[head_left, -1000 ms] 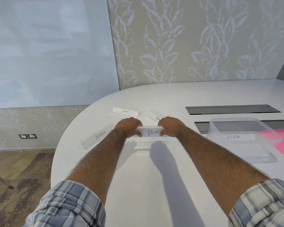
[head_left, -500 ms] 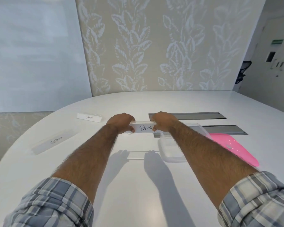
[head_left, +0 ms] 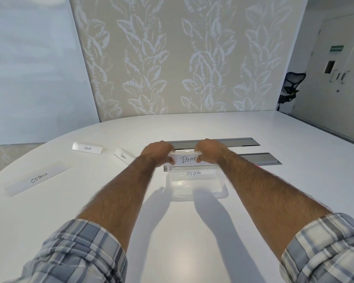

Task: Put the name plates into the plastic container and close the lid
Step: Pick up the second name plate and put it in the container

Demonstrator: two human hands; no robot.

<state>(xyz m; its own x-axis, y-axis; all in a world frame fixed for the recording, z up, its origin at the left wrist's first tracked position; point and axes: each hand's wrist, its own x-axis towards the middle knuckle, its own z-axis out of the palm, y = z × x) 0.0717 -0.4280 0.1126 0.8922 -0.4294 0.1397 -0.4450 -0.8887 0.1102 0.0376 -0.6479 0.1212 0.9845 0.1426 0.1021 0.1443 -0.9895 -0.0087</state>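
Both hands hold the clear name plate marked BEAR [head_left: 186,159] by its ends, just above the open clear plastic container [head_left: 194,190]. My left hand [head_left: 158,153] pinches its left end and my right hand [head_left: 209,151] pinches its right end. Inside the container stands a plate marked ZEBRA [head_left: 193,173]. On the white table to the left lie the OSTRICH plate [head_left: 39,178], the PANDA plate [head_left: 87,148] and a third plate [head_left: 123,155] with writing too small to read. The pink lid is almost wholly hidden behind my right forearm.
Two grey cable slots [head_left: 239,141] are set into the white table [head_left: 192,252] behind the container. A black office chair [head_left: 290,86] and double doors stand at the far right. A patterned wall runs behind the table.
Both hands have carried the BEAR plate to the right, from the bare table to a spot over the container. The view has turned right with them.
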